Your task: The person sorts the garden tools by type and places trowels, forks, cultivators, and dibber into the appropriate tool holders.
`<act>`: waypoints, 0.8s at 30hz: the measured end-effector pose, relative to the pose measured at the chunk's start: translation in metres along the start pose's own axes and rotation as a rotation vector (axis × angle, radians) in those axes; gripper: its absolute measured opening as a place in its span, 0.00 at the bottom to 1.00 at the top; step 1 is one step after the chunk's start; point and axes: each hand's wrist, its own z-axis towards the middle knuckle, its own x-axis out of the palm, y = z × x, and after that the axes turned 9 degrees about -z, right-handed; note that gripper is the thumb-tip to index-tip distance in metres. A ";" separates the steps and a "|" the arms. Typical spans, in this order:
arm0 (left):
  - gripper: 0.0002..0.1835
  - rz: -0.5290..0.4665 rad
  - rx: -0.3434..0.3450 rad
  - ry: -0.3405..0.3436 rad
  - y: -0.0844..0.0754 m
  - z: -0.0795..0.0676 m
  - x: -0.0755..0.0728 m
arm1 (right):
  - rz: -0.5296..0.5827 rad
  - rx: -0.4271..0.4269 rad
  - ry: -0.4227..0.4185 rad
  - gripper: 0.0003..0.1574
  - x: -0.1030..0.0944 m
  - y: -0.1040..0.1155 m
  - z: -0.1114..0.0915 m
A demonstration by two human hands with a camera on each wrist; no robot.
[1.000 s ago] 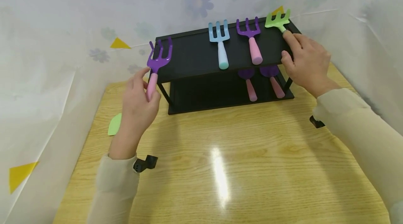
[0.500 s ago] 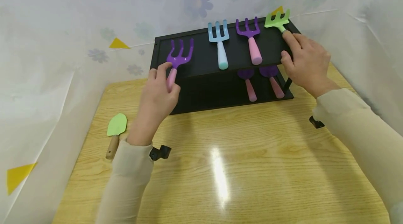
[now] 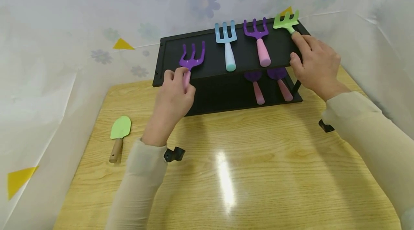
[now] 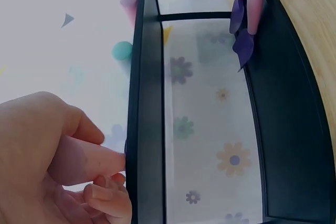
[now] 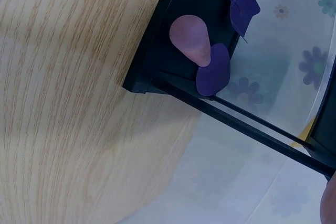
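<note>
My left hand (image 3: 174, 97) grips the pink handle of a purple garden hand fork (image 3: 192, 61), its tines over the left part of a black two-tier rack's top shelf (image 3: 166, 55). In the left wrist view the handle (image 4: 97, 161) lies between thumb and fingers, at the shelf's front edge. My right hand (image 3: 317, 64) holds the handle of a green hand fork (image 3: 285, 23) at the top shelf's right end; most of that handle is hidden. Between the hands lie a blue fork (image 3: 228, 48) and another purple fork with a pink handle (image 3: 262, 51).
Two purple trowels with pink handles (image 3: 258, 93) (image 3: 284, 90) lie on the lower shelf, towards the right. A green trowel (image 3: 121, 128) with a wooden handle lies on the wooden table (image 3: 265, 165), left of the rack. Pale flowered sheeting (image 3: 77, 18) surrounds the table's back and sides.
My left hand has carried the purple fork rightward, from the rack's left edge to over the top shelf. The green trowel has come into full view. The right hand has stayed put.
</note>
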 end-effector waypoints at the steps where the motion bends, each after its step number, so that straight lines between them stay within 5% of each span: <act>1: 0.26 -0.002 -0.003 -0.001 -0.001 0.000 0.000 | 0.001 0.001 -0.001 0.35 0.000 0.000 0.000; 12: 0.32 -0.055 0.024 0.033 0.005 -0.017 -0.009 | 0.014 -0.008 -0.011 0.35 0.000 -0.002 0.000; 20: 0.22 -0.033 0.193 -0.127 0.014 -0.038 -0.024 | -0.002 -0.012 -0.034 0.35 0.000 -0.002 0.001; 24: 0.11 0.005 0.267 -0.153 0.017 -0.044 -0.029 | -0.003 -0.009 -0.010 0.35 0.000 -0.002 0.000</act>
